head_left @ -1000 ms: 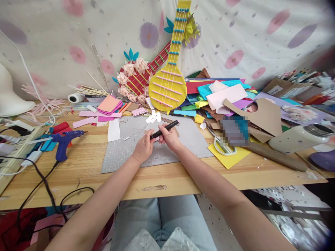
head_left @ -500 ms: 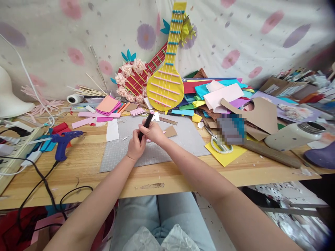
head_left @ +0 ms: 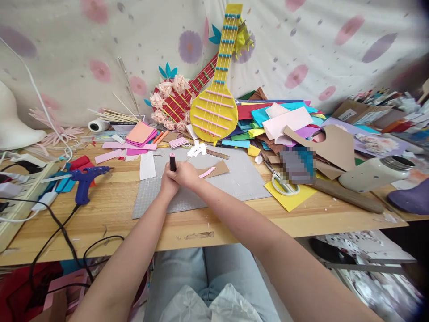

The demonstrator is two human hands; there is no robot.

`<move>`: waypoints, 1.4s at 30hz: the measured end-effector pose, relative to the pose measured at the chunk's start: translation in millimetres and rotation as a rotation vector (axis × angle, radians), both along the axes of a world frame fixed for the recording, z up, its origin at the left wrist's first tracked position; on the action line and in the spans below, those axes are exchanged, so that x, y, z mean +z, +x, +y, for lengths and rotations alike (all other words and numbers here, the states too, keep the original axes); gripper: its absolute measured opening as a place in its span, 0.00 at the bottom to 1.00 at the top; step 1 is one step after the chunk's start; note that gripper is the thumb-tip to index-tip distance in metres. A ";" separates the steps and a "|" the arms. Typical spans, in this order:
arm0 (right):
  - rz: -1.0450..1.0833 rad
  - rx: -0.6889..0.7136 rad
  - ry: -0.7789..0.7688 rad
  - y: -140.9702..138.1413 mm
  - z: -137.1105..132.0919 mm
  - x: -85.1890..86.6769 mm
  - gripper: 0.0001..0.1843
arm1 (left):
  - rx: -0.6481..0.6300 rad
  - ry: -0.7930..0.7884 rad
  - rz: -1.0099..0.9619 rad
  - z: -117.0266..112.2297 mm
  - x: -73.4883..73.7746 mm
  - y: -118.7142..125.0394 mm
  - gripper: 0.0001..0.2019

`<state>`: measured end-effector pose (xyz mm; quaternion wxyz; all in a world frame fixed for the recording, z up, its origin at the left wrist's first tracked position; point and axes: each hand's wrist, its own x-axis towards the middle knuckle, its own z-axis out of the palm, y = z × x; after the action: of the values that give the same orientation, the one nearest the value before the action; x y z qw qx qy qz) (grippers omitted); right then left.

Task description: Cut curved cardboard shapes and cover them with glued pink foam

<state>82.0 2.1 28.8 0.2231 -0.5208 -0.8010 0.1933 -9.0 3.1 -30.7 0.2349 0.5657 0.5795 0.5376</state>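
Observation:
A black marker (head_left: 172, 163) with a pink end stands nearly upright between my two hands, over the left part of the grey cutting mat (head_left: 241, 174). My left hand (head_left: 167, 182) is closed around its lower part. My right hand (head_left: 185, 173) is closed on it too, pressed against the left; its fingertips are hidden. The marker's lower end cannot be seen. Just right of my right hand lies a brown card piece (head_left: 219, 169) with a curved pink strip (head_left: 207, 172) on it. Small white paper strips (head_left: 197, 149) and a short ruler (head_left: 217, 154) lie behind.
A blue glue gun (head_left: 87, 181) with cables sits at left. Behind the mat lean a yellow lute-shaped craft (head_left: 214, 114) and a red one (head_left: 170, 105). Coloured sheets (head_left: 284, 120), scissors (head_left: 284, 184) on yellow paper and a white bottle (head_left: 375, 174) are at right.
Both hands have moved slightly left and toward me with the marker, which has turned from slanted to nearly upright. The white strips and the pink strip now show more fully.

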 end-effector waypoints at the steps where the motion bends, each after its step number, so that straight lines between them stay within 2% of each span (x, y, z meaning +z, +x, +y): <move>1: -0.024 0.012 0.006 -1.0 -1.0 0.2 0.17 | -0.004 0.012 0.001 0.9 -2.9 -1.1 0.10; 6: -0.068 0.065 0.045 -4.2 -5.0 1.4 0.17 | -0.017 0.018 0.034 0.6 -7.2 -7.8 0.09; 12: -0.016 0.018 0.013 -5.4 0.2 -3.9 0.18 | -0.178 -0.029 0.057 -16.9 1.6 -21.7 0.17; 16: 0.150 -0.016 -0.116 2.2 5.8 -4.7 0.19 | -0.269 -0.112 0.097 -30.5 8.8 -25.8 0.12; 19: 0.406 0.029 -0.283 19.7 10.7 -0.4 0.21 | -0.168 -0.102 0.146 -27.7 16.8 -28.8 0.12; 21: 0.574 -0.030 -0.330 40.1 16.7 3.0 0.22 | -0.077 -0.079 0.139 -16.3 24.8 -34.1 0.14; 24: 0.677 -0.224 -0.226 81.1 30.4 4.2 0.18 | 0.029 -0.104 0.287 13.3 41.0 -47.2 0.13; 26: 0.588 -0.360 -0.189 109.9 40.2 1.2 0.14 | 0.129 -0.156 0.491 37.5 52.6 -56.0 0.12; 29: 0.409 -0.463 -0.118 144.6 50.9 -6.8 0.08 | 0.164 -0.175 0.546 71.1 65.2 -61.7 0.14; 31: 0.326 -0.503 -0.089 158.7 54.6 -12.5 0.06 | 0.226 -0.165 0.607 85.8 68.6 -57.1 0.18; 33: 0.277 -0.542 -0.079 165.7 56.1 -18.3 0.05 | 0.240 -0.118 0.636 90.5 67.6 -45.2 0.22; 35: 0.259 -0.566 -0.080 167.2 55.4 -24.6 0.05 | 0.178 -0.071 0.624 84.7 62.9 -27.6 0.21; 37: 0.258 -0.582 -0.080 165.1 51.8 -31.5 0.07 | 0.053 -0.049 0.613 70.3 54.9 -7.4 0.19; 40: 0.255 -0.608 -0.060 159.5 41.7 -40.9 0.10 | -0.281 -0.038 0.640 40.7 39.9 20.2 0.17; 42: 0.240 -0.598 -0.042 157.1 34.5 -44.2 0.12 | -0.435 -0.004 0.696 21.7 30.1 33.5 0.20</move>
<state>239.2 36.6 -15.4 0.3522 -0.7112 -0.5761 0.1956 24.5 24.9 -0.6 0.1340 0.8226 0.4923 0.2508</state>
